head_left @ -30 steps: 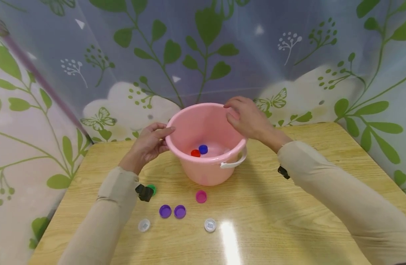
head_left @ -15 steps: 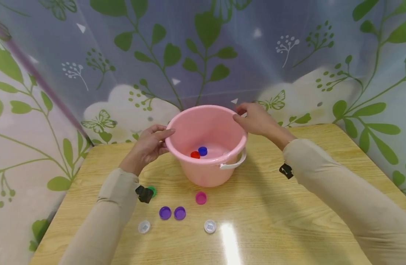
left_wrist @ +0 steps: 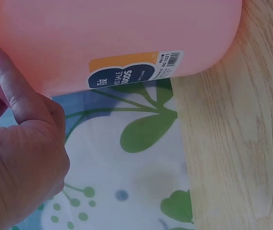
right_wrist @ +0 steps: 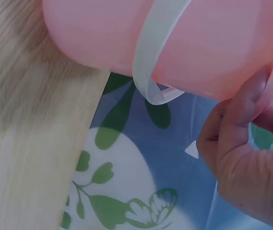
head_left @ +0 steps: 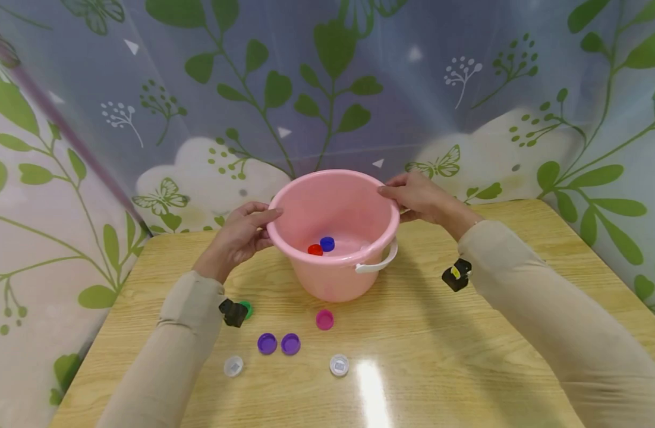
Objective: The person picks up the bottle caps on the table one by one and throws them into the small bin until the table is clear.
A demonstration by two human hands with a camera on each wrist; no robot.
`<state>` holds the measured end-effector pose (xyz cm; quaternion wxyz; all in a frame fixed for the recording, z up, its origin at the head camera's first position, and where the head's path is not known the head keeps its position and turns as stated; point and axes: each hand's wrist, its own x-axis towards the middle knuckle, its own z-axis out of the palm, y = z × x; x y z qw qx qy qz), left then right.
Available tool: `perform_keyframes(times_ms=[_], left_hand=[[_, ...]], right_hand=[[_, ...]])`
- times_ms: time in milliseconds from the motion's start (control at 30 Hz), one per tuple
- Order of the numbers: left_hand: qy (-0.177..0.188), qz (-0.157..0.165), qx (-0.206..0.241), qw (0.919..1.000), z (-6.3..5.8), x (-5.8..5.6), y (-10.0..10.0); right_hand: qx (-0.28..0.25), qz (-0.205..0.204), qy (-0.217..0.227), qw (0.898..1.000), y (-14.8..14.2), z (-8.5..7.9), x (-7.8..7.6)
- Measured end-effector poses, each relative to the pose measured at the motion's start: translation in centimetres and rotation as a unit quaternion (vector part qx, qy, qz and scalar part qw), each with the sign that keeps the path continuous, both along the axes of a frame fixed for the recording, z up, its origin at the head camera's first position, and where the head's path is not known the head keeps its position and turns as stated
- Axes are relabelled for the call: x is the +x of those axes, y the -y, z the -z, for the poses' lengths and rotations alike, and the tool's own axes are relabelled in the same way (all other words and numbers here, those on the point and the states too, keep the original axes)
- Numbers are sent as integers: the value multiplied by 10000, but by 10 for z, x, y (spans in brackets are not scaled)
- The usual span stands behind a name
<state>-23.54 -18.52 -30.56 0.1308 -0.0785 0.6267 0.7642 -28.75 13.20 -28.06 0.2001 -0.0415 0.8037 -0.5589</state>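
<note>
A pink bucket [head_left: 333, 276] stands on the wooden table, its mouth tilted toward the head camera. My left hand [head_left: 241, 233] grips the rim on the left, thumb over the edge and fingers beneath it outside. On the opposite side my right hand [head_left: 421, 199] pinches the rim the same way. Inside, on the bottom, lie a red bottle cap [head_left: 315, 249] and a blue bottle cap [head_left: 327, 244]. The white handle [head_left: 378, 264] hangs down at the bucket's front right. A label [left_wrist: 131, 69] shows on the bucket's wall in the left wrist view.
In front of the bucket lie a magenta cap [head_left: 324, 320], two purple caps [head_left: 267, 343], a white cap [head_left: 339, 365] and a clear cap [head_left: 233, 366]. A green cap [head_left: 246, 309] is partly hidden by the left wrist camera. A leaf-patterned curtain [head_left: 327, 89] borders the table [head_left: 466, 333] behind.
My right hand has moved from over the bucket's far right rim outward and down, and now pinches the rim. The left hand keeps its grip, and the bucket has hardly moved.
</note>
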Motion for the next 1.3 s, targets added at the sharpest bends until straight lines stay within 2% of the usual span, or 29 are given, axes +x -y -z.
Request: perform_keyframes(times_ms=[133,300,633,833,967,1300], left_hand=[[18,25,23,10000,2,-1,0],[62,0,20,10000,3,-1,-1],[117,-119,-102,9998,2,-1,0],[34,-76,-233,9997,0,-1,0],[125,-148,-243,9995,-1,3,3],[125,-120,-304,9994,-3,6,-2]], right_hand=[[-419,-10,421,9982,-4,2,-2],[-1022,86,878,9908,-7,7,-6],[-1720,94,1204,9777,-8,15,-8],[-1916,226,1308,9725,-9,17,-10],[-2009,176,1386,9696,-5,18,-9],[-2052,192,1330,9695,-9,20,-6]])
